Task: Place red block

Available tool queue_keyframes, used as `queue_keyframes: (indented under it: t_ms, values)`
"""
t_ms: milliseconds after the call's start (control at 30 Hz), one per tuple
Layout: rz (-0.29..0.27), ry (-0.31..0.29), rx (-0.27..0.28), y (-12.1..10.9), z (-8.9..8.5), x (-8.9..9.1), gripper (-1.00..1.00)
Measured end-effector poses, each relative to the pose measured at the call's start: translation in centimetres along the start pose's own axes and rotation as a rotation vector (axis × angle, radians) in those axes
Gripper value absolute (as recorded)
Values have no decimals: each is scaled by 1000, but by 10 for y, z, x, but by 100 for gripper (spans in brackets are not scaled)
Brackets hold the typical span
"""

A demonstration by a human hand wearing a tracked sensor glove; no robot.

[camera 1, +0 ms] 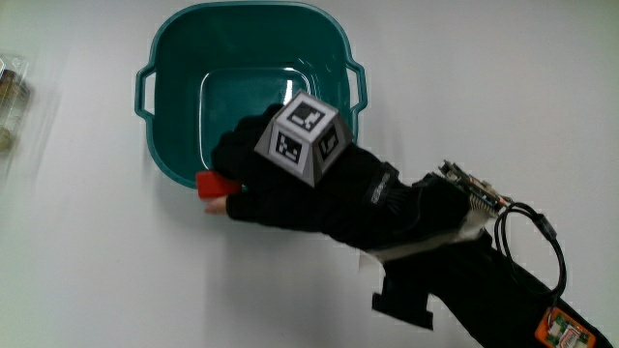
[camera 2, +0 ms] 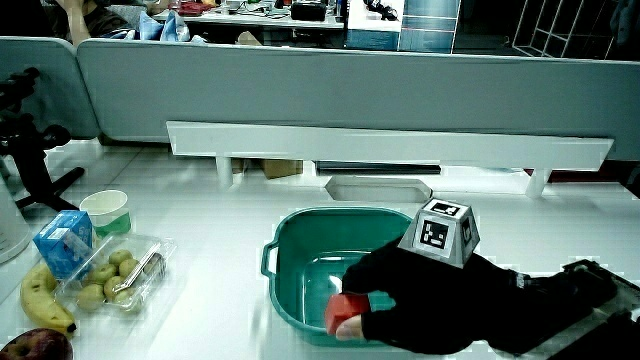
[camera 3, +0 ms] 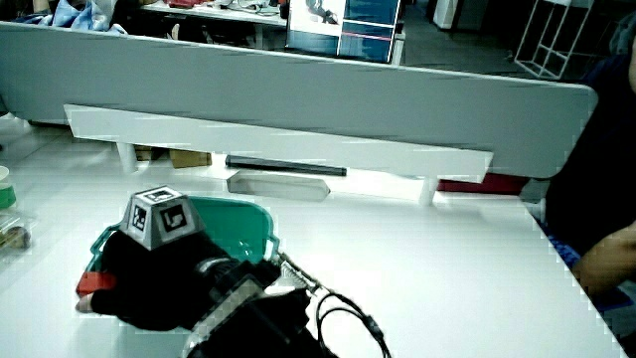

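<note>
The red block [camera 1: 215, 185] shows at the fingertips of the gloved hand [camera 1: 290, 184], which is shut on it. The hand hovers over the rim of the teal tub [camera 1: 174, 58] that lies nearest the person. In both side views the red block [camera 2: 344, 309] [camera 3: 94, 282] sits in the grip of the hand [camera 2: 420, 295] [camera 3: 149, 278], at or just above the tub's near wall [camera 2: 290, 315]. Most of the block is hidden by the glove. A patterned cube [camera 1: 305, 135] rides on the back of the hand.
A clear tray of small green fruit [camera 2: 115, 275] stands beside the tub, with a banana [camera 2: 40, 300], a blue carton [camera 2: 62, 240] and a paper cup [camera 2: 105, 210] around it. A black cable [camera 1: 532, 232] trails from the forearm. A low white shelf [camera 2: 390, 145] runs along the partition.
</note>
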Motion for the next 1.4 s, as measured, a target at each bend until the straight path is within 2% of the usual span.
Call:
queue_keyframes:
  t_ms: [67,300,467,600,667,833,900,1000,1267,1367,1400]
  values:
    - [-35,-32,13,1,0,7,0]
    - [-107,15,-13,12,-11,34,0]
    - [-168,-23,-38,24,-21,46,0]
    - [-192,-3,-67,33,-25,53,0]
    - [-194,37,-67,36,-26,57,0]
    - [-250,19,-126,45,-39,68,0]
    - [-269,32,-155,49,-45,74,0]
    - [-306,24,-172,53,-52,81,0]
    - [-350,-25,-236,63,-64,85,0]
    - [-360,-10,-238,64,-67,88,0]
    - [-368,-27,-236,64,-67,88,0]
